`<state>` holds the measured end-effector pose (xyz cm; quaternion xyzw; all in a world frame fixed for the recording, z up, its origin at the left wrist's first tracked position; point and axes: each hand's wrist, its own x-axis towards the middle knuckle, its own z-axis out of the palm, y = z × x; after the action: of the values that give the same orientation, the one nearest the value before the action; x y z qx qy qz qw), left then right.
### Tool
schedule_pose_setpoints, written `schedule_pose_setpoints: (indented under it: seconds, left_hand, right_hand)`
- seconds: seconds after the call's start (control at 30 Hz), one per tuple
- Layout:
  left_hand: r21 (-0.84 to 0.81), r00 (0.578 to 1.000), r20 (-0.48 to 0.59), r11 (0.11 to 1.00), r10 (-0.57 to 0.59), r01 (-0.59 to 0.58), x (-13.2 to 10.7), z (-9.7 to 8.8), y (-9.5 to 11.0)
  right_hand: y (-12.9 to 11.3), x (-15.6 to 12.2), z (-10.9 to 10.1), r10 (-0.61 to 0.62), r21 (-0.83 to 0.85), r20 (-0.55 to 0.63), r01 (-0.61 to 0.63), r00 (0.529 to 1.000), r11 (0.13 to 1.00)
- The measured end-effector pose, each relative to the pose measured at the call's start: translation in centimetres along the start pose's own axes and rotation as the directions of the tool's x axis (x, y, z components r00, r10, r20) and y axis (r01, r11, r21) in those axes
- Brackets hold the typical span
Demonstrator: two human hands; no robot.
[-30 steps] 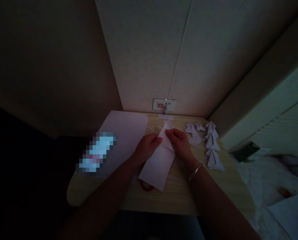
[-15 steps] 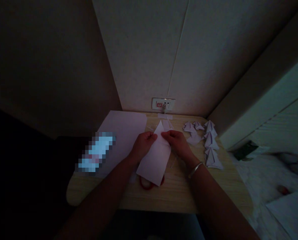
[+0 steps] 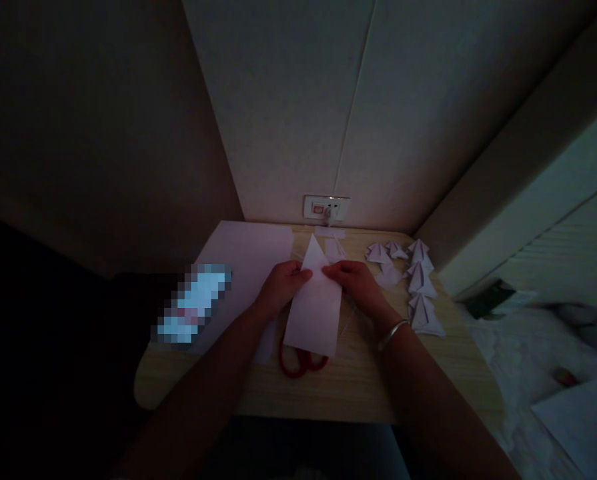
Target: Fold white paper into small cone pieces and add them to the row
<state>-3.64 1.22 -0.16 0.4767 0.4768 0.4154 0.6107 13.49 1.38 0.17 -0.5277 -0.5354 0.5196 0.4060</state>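
A white sheet of paper [image 3: 314, 313], its far end folded to a point, is held up between my two hands over the table. My left hand [image 3: 284, 283] pinches its left edge, thumb on top. On the opposite edge my right hand [image 3: 355, 280] has the same kind of pinch, and a bangle circles that wrist. Below the paper's near end, the red handles of a pair of scissors [image 3: 293, 372] stick out; their blades are hidden. Several folded paper pieces [image 3: 422, 280] stand in a column and a small group to the right of my right hand.
Large white sheets [image 3: 253, 250] lie on the left of the wooden table [image 3: 363, 400], with a lit, pixelated phone-like screen [image 3: 195, 303] on them. Paper scraps [image 3: 334, 248] lie near the wall socket [image 3: 327, 208]. A pale surface [image 3: 503, 373] with another sheet adjoins on the right.
The held paper has turned from a slant to nearly upright in view, its tip shifting left and its near end right. More of the scissors' handles shows. Both hands keep their pinch.
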Motion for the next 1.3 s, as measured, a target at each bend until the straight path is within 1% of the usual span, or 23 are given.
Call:
schedule_pose_setpoints:
  seconds: [0.1, 0.17, 0.2, 0.27, 0.33, 0.4, 0.53, 0.67, 0.8, 0.9, 1.07, 1.17, 1.23, 1.3]
  left_hand:
    - [0.012, 0.995, -0.097, 1.000, 0.026, -0.025, 0.2, -0.3, -0.2]
    - [0.016, 0.989, -0.138, 0.998, 0.057, -0.055, 0.3, -0.4, -0.3]
    - [0.006, 0.988, -0.140, 0.998, 0.070, -0.070, 0.4, -0.5, -0.3]
    - [-0.043, 0.991, -0.103, 0.995, 0.084, -0.088, 0.4, -0.5, -0.3]
    - [-0.113, 0.995, -0.056, 0.990, 0.077, -0.083, 0.4, -0.5, -0.2]
    - [-0.175, 0.997, -0.034, 0.982, 0.069, -0.074, 0.3, -0.4, 0.0]
    - [-0.258, 0.996, -0.052, 0.963, 0.068, -0.079, 0.2, -0.2, 0.3]
    - [-0.275, 0.994, -0.084, 0.957, 0.071, -0.092, 0.2, -0.2, 0.5]
    - [-0.284, 0.992, -0.060, 0.951, 0.109, -0.122, 0.0, -0.1, 0.7]
    - [-0.267, 0.990, -0.034, 0.953, 0.140, -0.144, -0.2, 0.0, 0.9]
    - [-0.043, 0.980, -0.001, 0.979, 0.201, -0.201, -0.3, 0.2, 0.6]
    - [0.053, 0.973, -0.019, 0.972, 0.229, -0.228, 0.0, 0.2, 0.3]
    - [0.096, 0.965, -0.027, 0.961, 0.263, -0.259, 0.1, 0.2, 0.1]
    - [0.113, 0.954, -0.016, 0.949, 0.299, -0.295, 0.3, 0.1, -0.1]
  right_hand:
    - [0.0, -0.1, 0.0, 0.015, 0.068, 0.093, -0.021, 0.996, 0.997]
    - [0.0, 0.0, 0.0, 0.031, 0.115, 0.142, -0.048, 0.989, 0.992]
    - [0.1, 0.0, 0.0, 0.038, 0.140, 0.140, -0.058, 0.989, 0.988]
    - [0.2, 0.1, 0.0, 0.051, 0.186, 0.098, -0.068, 0.994, 0.980]
    - [0.2, 0.1, 0.0, 0.070, 0.228, 0.054, -0.081, 0.996, 0.970]
    - [0.1, 0.1, 0.1, 0.096, 0.289, 0.051, -0.107, 0.994, 0.951]
    - [-0.4, -0.2, 0.3, 0.111, 0.453, 0.110, -0.149, 0.988, 0.879]
    - [-0.9, -0.4, 0.4, 0.134, 0.526, 0.075, -0.154, 0.988, 0.836]
    - [-0.9, -0.5, 0.4, 0.137, 0.525, 0.054, -0.145, 0.989, 0.839]
    - [-0.6, -0.4, 0.5, 0.126, 0.487, -0.010, -0.105, 0.992, 0.867]
    - [-0.4, -0.1, 0.5, 0.075, 0.410, -0.100, -0.028, 0.992, 0.912]
    - [-0.5, -0.1, 0.4, 0.011, 0.362, -0.149, 0.044, 0.989, 0.931]
    - [-0.6, -0.1, 0.4, -0.027, 0.321, -0.127, 0.067, 0.992, 0.945]
    - [-0.6, -0.1, 0.4, -0.043, 0.279, -0.061, 0.059, 0.997, 0.958]
